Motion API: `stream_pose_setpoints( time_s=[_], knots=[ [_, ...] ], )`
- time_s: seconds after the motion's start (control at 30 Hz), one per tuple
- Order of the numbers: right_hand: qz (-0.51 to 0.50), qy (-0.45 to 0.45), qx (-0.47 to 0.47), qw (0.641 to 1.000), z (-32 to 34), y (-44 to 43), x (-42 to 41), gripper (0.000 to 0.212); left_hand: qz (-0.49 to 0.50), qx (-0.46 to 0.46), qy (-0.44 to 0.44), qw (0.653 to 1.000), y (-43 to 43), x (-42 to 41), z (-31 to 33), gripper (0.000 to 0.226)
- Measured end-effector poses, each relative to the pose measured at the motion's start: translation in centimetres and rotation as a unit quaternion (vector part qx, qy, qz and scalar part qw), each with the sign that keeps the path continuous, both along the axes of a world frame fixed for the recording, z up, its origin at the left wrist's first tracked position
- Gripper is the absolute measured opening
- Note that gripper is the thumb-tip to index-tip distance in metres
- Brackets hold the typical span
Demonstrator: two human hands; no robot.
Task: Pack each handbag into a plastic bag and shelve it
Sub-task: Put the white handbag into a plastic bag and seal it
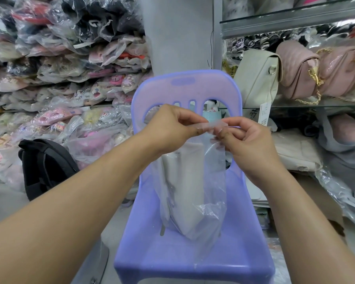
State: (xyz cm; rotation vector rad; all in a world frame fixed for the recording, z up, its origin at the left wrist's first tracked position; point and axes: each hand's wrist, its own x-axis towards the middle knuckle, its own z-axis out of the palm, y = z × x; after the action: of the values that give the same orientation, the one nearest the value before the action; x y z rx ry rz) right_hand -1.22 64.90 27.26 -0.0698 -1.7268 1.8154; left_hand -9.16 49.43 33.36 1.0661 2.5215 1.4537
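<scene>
A white handbag [184, 181] hangs inside a clear plastic bag [213, 181] above the seat of a purple plastic chair [193, 257]. My left hand [172, 126] and my right hand [248, 138] both pinch the bag's top edge, close together in front of the chair back. The bag's mouth is gathered between my fingers. The bag's lower end touches the seat or hangs just over it; I cannot tell which.
A glass shelf [316, 102] at the right holds a cream handbag [258, 76] and pink quilted handbags [299, 70]. More bags lie below. At the left, piles of packed goods in plastic [59, 58] fill the wall. A black backpack [43, 165] stands on the floor.
</scene>
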Motion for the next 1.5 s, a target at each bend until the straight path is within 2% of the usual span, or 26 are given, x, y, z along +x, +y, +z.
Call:
stream_pose_setpoints(
  time_s=[0.1,0.2,0.33,0.43,0.57,0.77,0.93,1.5],
  knots=[
    [-0.001,-0.002,-0.008,1.0,0.1,-0.1,0.1,0.011,0.004,-0.008,0.009,1.0,0.0,-0.1,0.3,0.008],
    [-0.007,0.003,-0.017,1.0,0.4,-0.2,0.3,0.014,0.001,-0.022,0.018,1.0,0.0,0.1,0.5,0.013],
    [-0.016,-0.013,-0.015,1.0,0.7,-0.4,0.5,0.001,0.006,-0.012,0.025,1.0,0.1,0.3,0.5,0.012],
    [-0.024,-0.028,0.007,0.999,0.7,-0.4,0.6,0.01,0.007,-0.018,0.037,0.999,0.0,0.6,0.4,0.005],
    [-0.032,-0.027,0.012,0.999,0.8,-0.3,0.8,0.012,-0.011,-0.019,0.048,0.999,0.0,0.8,0.3,0.009],
    [-0.038,-0.009,0.019,0.999,0.6,-0.3,1.1,0.012,-0.021,-0.019,0.042,0.999,-0.1,0.9,0.4,0.017],
    [-0.036,-0.003,0.021,0.999,0.5,-0.4,1.1,0.011,-0.02,-0.022,0.044,0.999,-0.2,0.9,0.2,0.011],
    [-0.03,-0.009,0.032,0.999,0.2,-0.5,1.2,0.007,-0.02,-0.024,0.025,0.999,0.3,0.9,-0.9,0.013]
  ],
)
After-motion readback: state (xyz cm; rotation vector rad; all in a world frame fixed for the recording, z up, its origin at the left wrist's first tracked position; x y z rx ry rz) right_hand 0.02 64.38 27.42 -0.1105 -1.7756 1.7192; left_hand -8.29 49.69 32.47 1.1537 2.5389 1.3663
